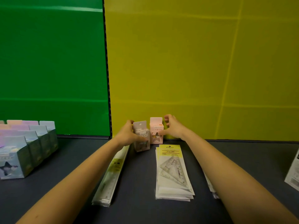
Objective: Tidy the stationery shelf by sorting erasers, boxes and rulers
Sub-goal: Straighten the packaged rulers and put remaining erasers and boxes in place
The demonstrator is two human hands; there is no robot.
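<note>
Two small pink boxes with star-shaped windows stand near the back wall. My left hand [129,135] grips the nearer, greyish-pink box [141,136], which tilts slightly. My right hand [174,128] touches the side of the upright pink box [156,130] with its thumb, its fingers spread apart beside the box top. In front lies a stack of packaged triangle rulers [173,172] with yellow headers. A second stack of ruler packs [110,177] lies under my left forearm, partly hidden.
A row of blue-green and pastel boxes [24,152] fills the shelf's left side. More packets [212,186] peek out beneath my right forearm, and a white package [293,172] sits at the right edge. Green and yellow panels form the back wall.
</note>
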